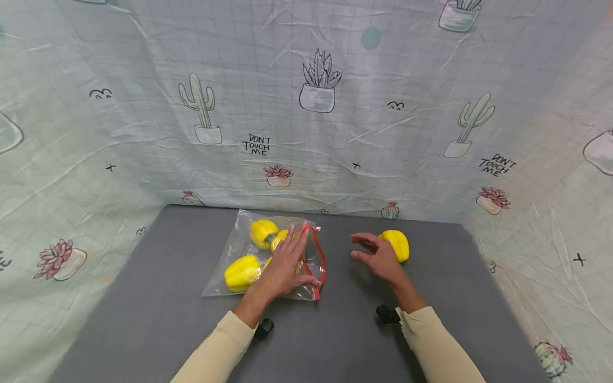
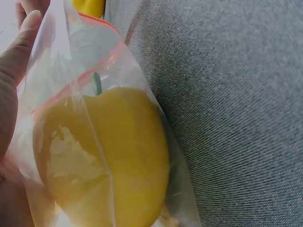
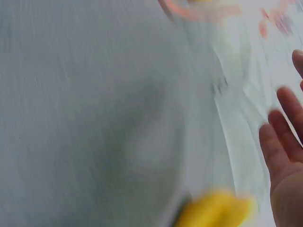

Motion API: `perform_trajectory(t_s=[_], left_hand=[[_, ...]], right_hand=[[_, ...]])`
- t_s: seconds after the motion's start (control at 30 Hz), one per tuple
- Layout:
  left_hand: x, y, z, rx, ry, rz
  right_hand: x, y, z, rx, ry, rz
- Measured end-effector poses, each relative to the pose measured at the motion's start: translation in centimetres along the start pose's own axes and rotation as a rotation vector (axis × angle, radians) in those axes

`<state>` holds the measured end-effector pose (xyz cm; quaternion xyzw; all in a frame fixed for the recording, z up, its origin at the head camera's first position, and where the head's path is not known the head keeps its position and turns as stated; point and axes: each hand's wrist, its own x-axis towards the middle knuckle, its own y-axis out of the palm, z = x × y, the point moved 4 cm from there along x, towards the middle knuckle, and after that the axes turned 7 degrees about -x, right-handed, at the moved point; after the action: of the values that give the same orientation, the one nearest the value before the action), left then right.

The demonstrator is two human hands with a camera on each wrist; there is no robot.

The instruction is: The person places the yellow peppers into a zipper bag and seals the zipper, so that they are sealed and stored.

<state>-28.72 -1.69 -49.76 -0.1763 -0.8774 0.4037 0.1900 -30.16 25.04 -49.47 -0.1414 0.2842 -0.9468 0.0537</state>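
A clear zip bag [image 1: 225, 255] with a red zip edge [image 1: 323, 260] lies on the table, holding several yellow bell peppers [image 1: 242, 273]. My left hand [image 1: 283, 268] rests on top of the bag near its zip side, fingers spread fairly straight. Up close in the left wrist view, one yellow bell pepper [image 2: 109, 156] with a green stem shows through the plastic. Right of the bag, my right hand [image 1: 380, 259] hovers with fingers loosely bent and nothing held. Just beyond it sits a loose yellow bell pepper [image 1: 398, 246], partly hidden by that hand; the right wrist view is blurred.
A grey table [image 1: 158, 319] carries everything. Behind it and at both sides hangs a pale curtain [image 1: 354, 133] printed with potted plants. Dark wrist devices [image 1: 387, 314] show below both hands.
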Motion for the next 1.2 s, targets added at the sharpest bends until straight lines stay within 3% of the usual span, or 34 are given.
perform_trajectory(t_s=[0.2, 0.3, 0.4, 0.53, 0.7, 0.87, 1.2], left_hand=[[-0.1, 0.1, 0.1, 0.014, 0.011, -0.001], [-0.2, 0.1, 0.2, 0.024, 0.017, -0.005], [-0.3, 0.1, 0.3, 0.032, 0.018, -0.006], [-0.4, 0.2, 0.3, 0.039, 0.022, -0.01], [-0.3, 0.3, 0.3, 0.043, 0.029, -0.016], [-0.3, 0.4, 0.2, 0.043, 0.021, -0.014], [-0.5, 0.3, 0.2, 0.037, 0.013, -0.013]], right_hand=[[-0.4, -6.6, -3.3, -0.073, 0.1, -0.149], [-0.7, -8.7, -5.4, -0.087, 0.169, -0.116], [-0.9, -9.7, -7.2, -0.126, 0.246, -0.033], [-1.3, -9.8, -8.9, -0.111, 0.273, 0.089], [-1.3, -9.3, -10.0, -0.059, 0.241, 0.149], [-1.0, -8.8, -10.2, -0.106, 0.213, 0.152], [-1.2, -8.2, -9.7, -0.179, 0.246, 0.079]])
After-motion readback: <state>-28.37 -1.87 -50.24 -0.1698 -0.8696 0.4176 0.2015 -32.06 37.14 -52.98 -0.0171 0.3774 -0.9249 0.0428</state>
